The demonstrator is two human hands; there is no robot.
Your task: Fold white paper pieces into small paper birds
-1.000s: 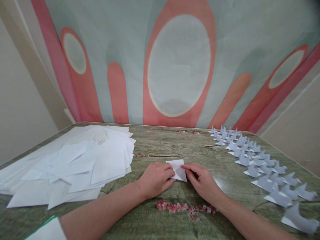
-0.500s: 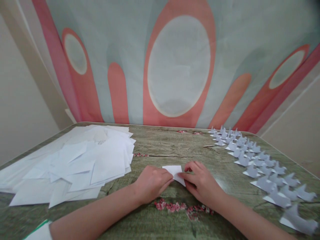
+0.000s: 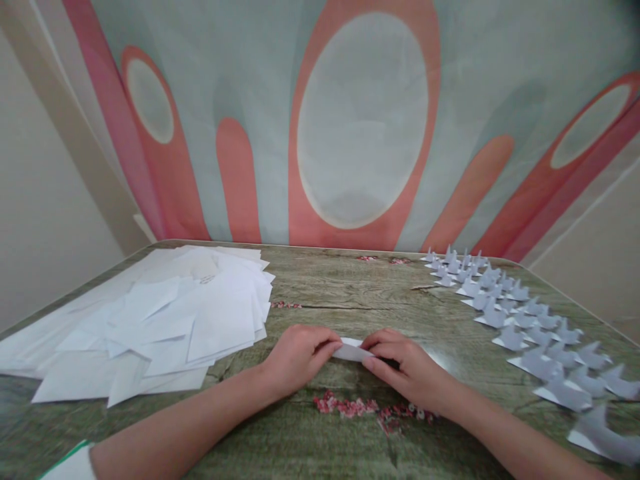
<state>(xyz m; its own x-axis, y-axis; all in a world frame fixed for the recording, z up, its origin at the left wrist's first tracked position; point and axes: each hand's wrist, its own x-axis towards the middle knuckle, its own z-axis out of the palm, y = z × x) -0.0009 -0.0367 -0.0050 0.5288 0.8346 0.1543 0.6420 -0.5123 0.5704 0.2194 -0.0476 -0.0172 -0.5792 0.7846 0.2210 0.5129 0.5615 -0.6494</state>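
A small piece of folded white paper (image 3: 351, 350) is stretched between my two hands near the middle of the table, bent into a narrow strip. My left hand (image 3: 303, 357) pinches its left end between thumb and fingers. On the other end, my right hand (image 3: 400, 363) has its thumb in front and its fingers behind. The parts of the paper under the fingertips are hidden.
A spread pile of white paper sheets (image 3: 220, 327) covers the left of the wood-patterned table (image 3: 320, 280). Several folded white paper birds (image 3: 540, 363) stand in rows along the right side. Behind the table hangs a patterned backdrop (image 3: 360, 120).
The paper has gone from a flatter, slanted piece to a narrow strip bent lengthwise. My right hand has shifted its grip to the right end. The view has tilted slightly.
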